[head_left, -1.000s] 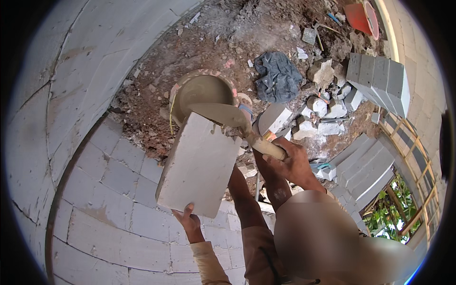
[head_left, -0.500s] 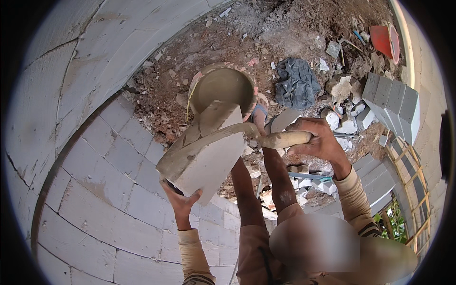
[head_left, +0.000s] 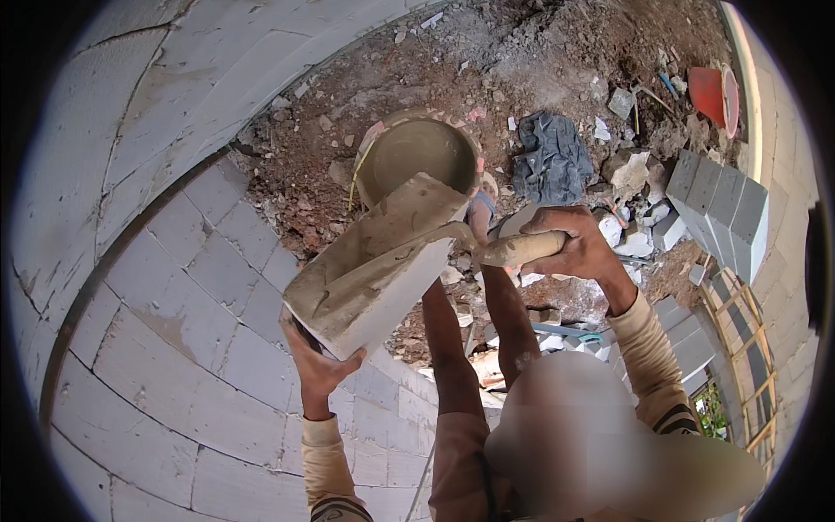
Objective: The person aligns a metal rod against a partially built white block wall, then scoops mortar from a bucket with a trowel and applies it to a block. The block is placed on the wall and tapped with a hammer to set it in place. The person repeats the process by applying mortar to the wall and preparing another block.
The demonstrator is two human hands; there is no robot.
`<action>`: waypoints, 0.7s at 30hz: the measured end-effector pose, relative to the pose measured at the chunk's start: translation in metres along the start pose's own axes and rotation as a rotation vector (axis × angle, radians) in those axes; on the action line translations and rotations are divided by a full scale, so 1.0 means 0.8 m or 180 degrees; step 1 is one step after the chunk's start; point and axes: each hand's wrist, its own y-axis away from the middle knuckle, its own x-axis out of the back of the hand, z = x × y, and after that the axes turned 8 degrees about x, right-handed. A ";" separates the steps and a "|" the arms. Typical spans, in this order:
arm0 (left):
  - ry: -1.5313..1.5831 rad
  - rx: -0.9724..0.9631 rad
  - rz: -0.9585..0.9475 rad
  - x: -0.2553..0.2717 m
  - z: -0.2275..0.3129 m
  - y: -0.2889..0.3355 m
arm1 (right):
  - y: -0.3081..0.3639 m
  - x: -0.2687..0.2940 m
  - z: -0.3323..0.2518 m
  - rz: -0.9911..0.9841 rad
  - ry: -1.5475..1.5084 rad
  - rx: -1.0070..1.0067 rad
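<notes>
My left hand [head_left: 317, 361] grips a light grey concrete block [head_left: 404, 283] by its lower-left end, thumb on the near side, holding it tilted in the air. Wet grey mortar [head_left: 365, 233] coats the block's upper face. In my right hand [head_left: 574, 248] is a trowel [head_left: 522, 250], its pale handle wrapped by my closed fingers. The trowel's curved neck leads to a mortar-smeared blade lying along the coated face. Just beyond the block's far end stands a round bucket [head_left: 476, 165] of wet mortar, its rim partly covered by the block.
A block wall [head_left: 174, 374] curves along the left. Rubble and soil [head_left: 304, 200] cover the ground, with a crumpled dark sheet [head_left: 554, 161] near the bucket. At right are stacked grey blocks [head_left: 718, 196], a red bucket [head_left: 709, 96] on its side and a wooden ladder-like frame [head_left: 739, 317].
The block has turned to show more of its upper face, and mortar now shows across more of it. The trowel blade sits nearer the block's near edge. My left hand has shifted slightly left.
</notes>
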 end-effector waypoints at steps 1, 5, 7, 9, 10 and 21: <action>-0.0032 -0.0054 0.0022 -0.001 0.001 0.000 | 0.004 0.001 0.001 0.0043 -0.0122 -0.0197; -0.0071 -0.0012 0.0004 -0.001 0.001 0.000 | 0.022 0.001 0.012 0.0282 -0.0155 -0.0232; -0.0100 -0.0070 0.0037 0.000 -0.001 0.003 | 0.030 -0.005 0.020 0.0419 -0.0383 -0.0396; -0.0054 -0.0073 0.0054 0.001 -0.006 0.006 | 0.034 -0.009 0.028 0.0380 -0.0061 -0.0544; 0.0021 -0.0097 0.0004 0.002 -0.008 0.007 | 0.035 -0.011 0.031 0.0430 0.0008 -0.0462; -0.0265 0.0060 0.0277 -0.004 -0.021 0.030 | -0.009 -0.037 0.116 0.0578 0.1598 -0.1074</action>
